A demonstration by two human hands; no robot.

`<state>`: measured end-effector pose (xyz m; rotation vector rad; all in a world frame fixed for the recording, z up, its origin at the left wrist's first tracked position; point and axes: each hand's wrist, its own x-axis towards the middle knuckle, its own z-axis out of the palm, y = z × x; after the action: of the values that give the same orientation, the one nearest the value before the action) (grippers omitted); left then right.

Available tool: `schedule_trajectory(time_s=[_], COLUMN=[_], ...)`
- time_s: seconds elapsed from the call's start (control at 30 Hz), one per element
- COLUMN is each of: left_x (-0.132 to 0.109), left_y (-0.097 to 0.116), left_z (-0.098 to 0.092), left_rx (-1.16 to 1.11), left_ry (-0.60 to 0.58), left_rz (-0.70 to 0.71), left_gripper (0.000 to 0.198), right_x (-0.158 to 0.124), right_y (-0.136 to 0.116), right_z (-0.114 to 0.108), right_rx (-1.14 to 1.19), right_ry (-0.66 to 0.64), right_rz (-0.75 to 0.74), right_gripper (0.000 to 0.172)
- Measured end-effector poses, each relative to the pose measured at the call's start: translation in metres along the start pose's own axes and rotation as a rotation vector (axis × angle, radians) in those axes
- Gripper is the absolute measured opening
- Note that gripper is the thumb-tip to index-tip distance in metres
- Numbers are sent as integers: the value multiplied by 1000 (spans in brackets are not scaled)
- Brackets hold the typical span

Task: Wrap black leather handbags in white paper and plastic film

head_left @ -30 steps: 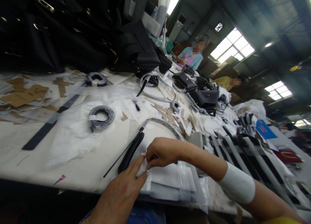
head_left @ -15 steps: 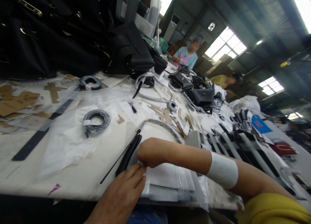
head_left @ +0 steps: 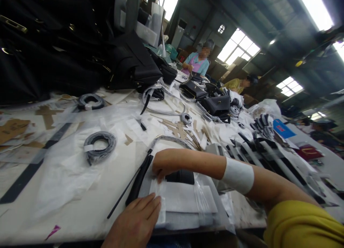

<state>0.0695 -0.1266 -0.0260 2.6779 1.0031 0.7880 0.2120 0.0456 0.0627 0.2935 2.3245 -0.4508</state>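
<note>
A black bag [head_left: 180, 177], partly covered by white sheet and clear plastic, lies at the table's front edge. My left hand [head_left: 135, 217] rests flat on its left side, fingers stretched over a pale strip [head_left: 161, 196] of wrapping. Just above, my right hand [head_left: 164, 163] bends down to the strip's upper end with curled fingers; what they may grip is hidden. A white band [head_left: 238, 176] circles my right forearm. Along the bag's left side runs a black edge [head_left: 139, 180] with a thin dark strap [head_left: 129, 185]. A wrapped strap [head_left: 172, 137] arches behind my right hand.
Coiled, wrapped straps [head_left: 100, 147] lie on the table to the left. Black bags [head_left: 80, 58] are heaped at the back left. Cardboard strips [head_left: 181, 129] lie beyond my hands, and wrapped black pieces [head_left: 264, 151] to the right. A co-worker [head_left: 197, 61] is at the far end.
My right hand has moved slightly up and away from my left hand, baring the pale strip and some black of the bag. My left hand stays flat. The camera view has shifted.
</note>
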Motion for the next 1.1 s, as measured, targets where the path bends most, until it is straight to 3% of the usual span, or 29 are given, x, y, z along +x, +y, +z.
schedule_trajectory(time_s=[0.27, 0.57, 0.67, 0.8, 0.87, 0.97, 1.1], left_x=[2, 3, 4, 5, 5, 4, 4], left_y=[-2, -13, -15, -15, -14, -14, -13], left_z=[1, 7, 13, 22, 21, 13, 7], left_rx=[45, 62, 98, 93, 76, 69, 63], left_ry=[39, 86, 99, 298, 257, 97, 118], left_rz=[45, 105, 151, 120, 111, 133, 122], left_gripper=[47, 41, 39, 38, 37, 39, 40], right_x=[7, 21, 24, 29, 31, 30, 23], right_y=[6, 37, 49, 67, 74, 78, 74], right_z=[2, 17, 25, 38, 43, 46, 46], right_rx=[1, 190, 423, 822, 906, 923, 907], right_ry=[0, -5, -39, -106, -133, -113, -45], right_rz=[299, 322, 301, 317, 319, 306, 318], right_gripper=[47, 65, 61, 57, 57, 50, 30])
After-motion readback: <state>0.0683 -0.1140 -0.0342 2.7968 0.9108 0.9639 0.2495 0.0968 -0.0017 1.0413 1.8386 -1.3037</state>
